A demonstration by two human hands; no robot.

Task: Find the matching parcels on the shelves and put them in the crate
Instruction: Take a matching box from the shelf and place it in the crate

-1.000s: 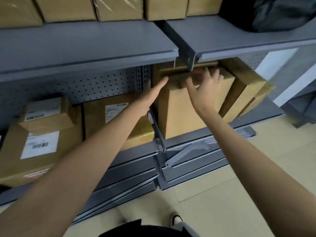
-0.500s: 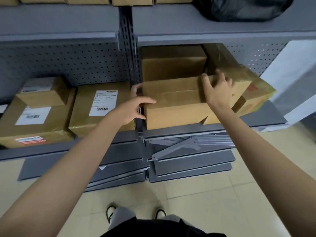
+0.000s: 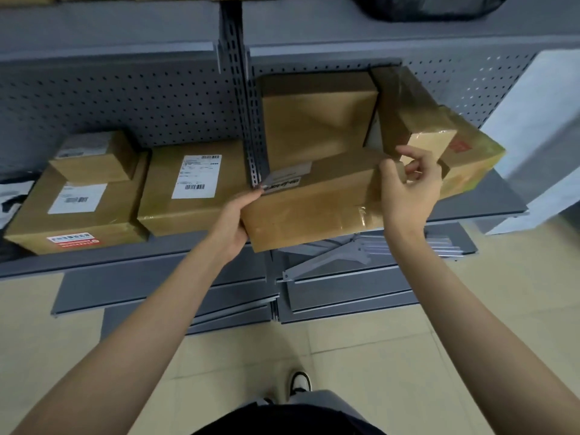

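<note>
Brown cardboard parcel (image 3: 314, 205), taped and rectangular, is now jutting tilted past the grey metal shelf (image 3: 489, 211) edge. Left hand (image 3: 233, 224) is gripping its left end; right hand (image 3: 408, 189) is curling round its right corner. A label, unseen before, is showing.

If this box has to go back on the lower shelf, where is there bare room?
Bare grey shelf shows only at the right end, between the yellow-taped parcel and the white wall panel. Left bay is crowded: large labelled carton sits tight beside the red-stickered carton. The held brown box overhangs the front edge, left hand and right hand gripping it.
</note>
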